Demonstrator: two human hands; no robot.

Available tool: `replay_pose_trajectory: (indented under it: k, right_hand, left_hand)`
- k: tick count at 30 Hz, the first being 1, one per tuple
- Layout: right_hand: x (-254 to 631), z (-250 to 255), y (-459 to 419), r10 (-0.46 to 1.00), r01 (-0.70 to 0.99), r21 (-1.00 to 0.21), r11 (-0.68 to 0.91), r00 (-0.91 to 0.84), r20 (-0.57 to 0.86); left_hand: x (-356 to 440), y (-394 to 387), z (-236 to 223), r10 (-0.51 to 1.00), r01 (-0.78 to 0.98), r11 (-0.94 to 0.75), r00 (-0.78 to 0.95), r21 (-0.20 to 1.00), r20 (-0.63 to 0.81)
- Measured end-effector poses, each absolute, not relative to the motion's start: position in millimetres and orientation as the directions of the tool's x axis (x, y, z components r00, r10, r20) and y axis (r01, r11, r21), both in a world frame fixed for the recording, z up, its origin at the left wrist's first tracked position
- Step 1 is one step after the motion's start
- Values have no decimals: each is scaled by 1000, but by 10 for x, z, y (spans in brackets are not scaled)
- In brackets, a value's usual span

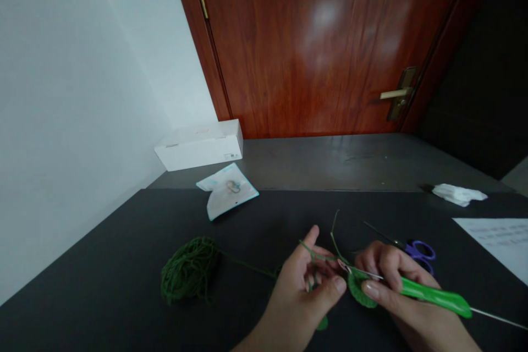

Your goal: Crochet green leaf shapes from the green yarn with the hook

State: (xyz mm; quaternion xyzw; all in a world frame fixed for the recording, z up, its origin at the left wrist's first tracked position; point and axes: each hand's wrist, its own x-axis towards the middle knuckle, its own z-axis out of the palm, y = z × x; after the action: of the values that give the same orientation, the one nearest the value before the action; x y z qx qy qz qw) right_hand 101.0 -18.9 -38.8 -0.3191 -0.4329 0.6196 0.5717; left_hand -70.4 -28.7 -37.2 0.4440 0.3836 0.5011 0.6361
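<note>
My right hand (396, 280) is closed around a crochet hook (437, 296) with a green handle and a thin metal shaft showing at both ends. Its thumb presses on a small rounded piece of green crochet (359, 289). The hook's front shaft lies across the top of that piece. To the left, my left hand (303, 286) is closed on green yarn, its index finger raised with a strand (317, 254) running over it. The left thumb tip is close beside the crochet piece. A loose yarn end sticks up between the hands, and some green shows below the left hand.
A green yarn ball (190, 270) lies at left, its strand leading to my left hand. Purple-handled scissors (419, 251) lie behind my right hand. Farther back are a small packet (226, 190), a white box (202, 146), a crumpled white tissue (458, 194) and a printed sheet (501, 242).
</note>
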Motion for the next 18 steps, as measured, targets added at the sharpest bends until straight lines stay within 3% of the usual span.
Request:
replay_pose_trajectory:
  k: [5,11,18]
  right_hand:
    - [982,-488,-229,974,-389,-921,35,-195,120]
    - [1017,-513,-255,957,-416,-892,-175,-284,-55]
    - [1010,-520,-208,919,-518,-792,-322,-371,-131]
  left_hand:
    - [-728,-274,-263,948,-317,265,258,911,-186]
    - [-722,-248,-327,943,-348,290,262,891,-205]
    - [-689,-216,-273,940,-316,303,254,899,-228]
